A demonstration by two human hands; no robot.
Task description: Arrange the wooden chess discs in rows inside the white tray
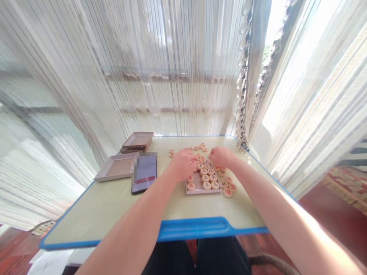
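Observation:
A shallow box (200, 192) on the table holds round wooden xiangqi pieces (206, 185) with black and red characters, in rows. My left hand (185, 163) is over the box's far left part, its fingers curled down at the pieces there and partly hidden. At the far right corner of the box, my right hand (220, 156) is closed with its fingertips out of sight; whether it holds a piece is hidden. Loose xiangqi pieces (228, 192) lie along the box's right side. More loose pieces (200, 146) lie beyond my hands.
A phone (146, 172) leans on an open box lid (114, 168) at the left. Behind them are stacked shallow boxes (138, 140). The table (86, 214) has a blue edge and a blue front tray (195, 228). String curtains (177, 91) hang close behind and beside it.

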